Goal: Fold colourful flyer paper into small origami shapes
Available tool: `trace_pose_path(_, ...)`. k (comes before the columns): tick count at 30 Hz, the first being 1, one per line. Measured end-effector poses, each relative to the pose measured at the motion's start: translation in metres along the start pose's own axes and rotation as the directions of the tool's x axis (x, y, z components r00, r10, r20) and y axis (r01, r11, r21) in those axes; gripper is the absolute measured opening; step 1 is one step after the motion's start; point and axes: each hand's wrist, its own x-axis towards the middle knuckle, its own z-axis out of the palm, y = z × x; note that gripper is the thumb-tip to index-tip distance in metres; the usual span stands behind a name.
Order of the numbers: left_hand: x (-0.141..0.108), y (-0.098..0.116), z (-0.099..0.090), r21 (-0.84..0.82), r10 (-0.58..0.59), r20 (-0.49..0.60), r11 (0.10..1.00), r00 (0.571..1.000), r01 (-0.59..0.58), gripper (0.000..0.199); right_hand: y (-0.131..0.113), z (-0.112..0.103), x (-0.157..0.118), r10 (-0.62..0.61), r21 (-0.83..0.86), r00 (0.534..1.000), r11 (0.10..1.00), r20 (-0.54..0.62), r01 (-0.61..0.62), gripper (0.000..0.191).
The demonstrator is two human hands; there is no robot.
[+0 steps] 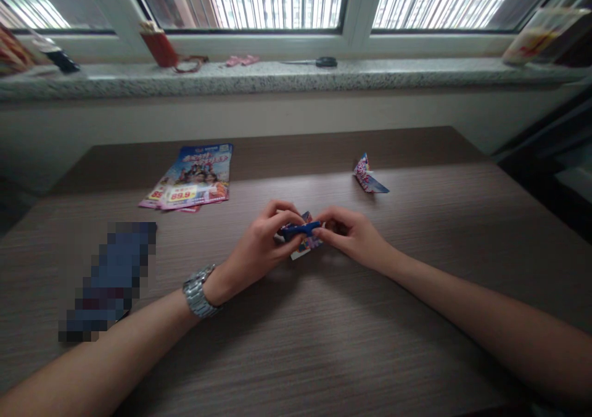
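Pinching printed paper (305, 227) in the grip of left hand (264, 235) and right hand (352, 233), nearer than the leaflet stack (197, 173) and to its right — seems part-folded. Can count one folded piece (365, 176) as shaped, well right of the stack; can see the stack flat.

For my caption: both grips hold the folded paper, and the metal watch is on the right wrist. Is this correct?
No: the head view shows the metal watch on the left wrist; the left grip and right grip do hold the folded paper.
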Motion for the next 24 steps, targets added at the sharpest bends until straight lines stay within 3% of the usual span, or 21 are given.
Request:
trace_pose_path(5, -0.0013, 0.0016, 0.0016, 0.030, 0.067, -0.076, 0.997, 0.995, -0.065, 0.013, -0.0049, -0.0006, -0.0022, -0.058, -0.044, 0.998, 0.997, -0.015, 0.058, 0.019)
trace_pose_path(18, -0.0038, -0.0022, 0.0021, 0.050, 0.095, -0.034, 0.994, 0.995, -0.093, 0.008, -0.0011, -0.0009, -0.0026, -0.024, 0.053, 0.998, 0.998, -0.052, 0.026, 0.016)
trace_pose_path(24, -0.0029, -0.0052, 0.0017, 0.092, 0.106, -0.048, 0.991, 0.993, -0.102, 0.030, 0.0017, -0.0027, -0.0040, -0.030, -0.005, 0.998, 1.000, -0.047, 0.030, 0.016)
